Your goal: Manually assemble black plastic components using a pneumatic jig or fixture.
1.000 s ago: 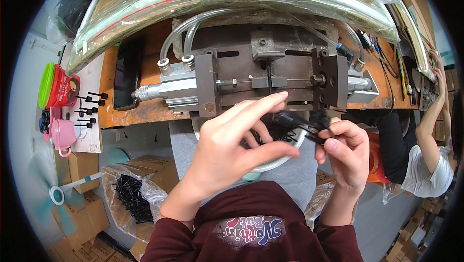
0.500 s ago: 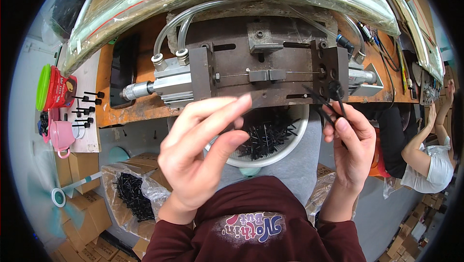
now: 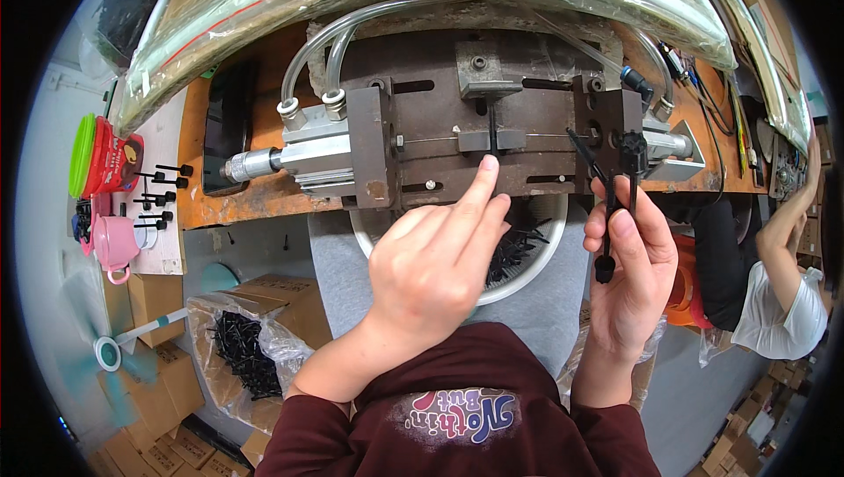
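A long bench (image 3: 220,204) arcs across the top, from ten o'clock to two. Bolted at its centre, at twelve o'clock, sits a dark metal press (image 3: 492,138) with a silver cylinder (image 3: 294,156) jutting toward nine o'clock (clear hoses loop above it). Below the press, at the centre, a white bowl (image 3: 536,270) holds loose black parts. At seven o'clock a clear bag (image 3: 237,345) holds more of them. The left hand (image 3: 435,270) is open and holds nothing, its forefinger stretched up to touch the press's lower edge. The right hand (image 3: 629,275), at three o'clock, is closed on thin black parts (image 3: 611,204) that stand upright, their tops just before the press's right block. The hands are apart
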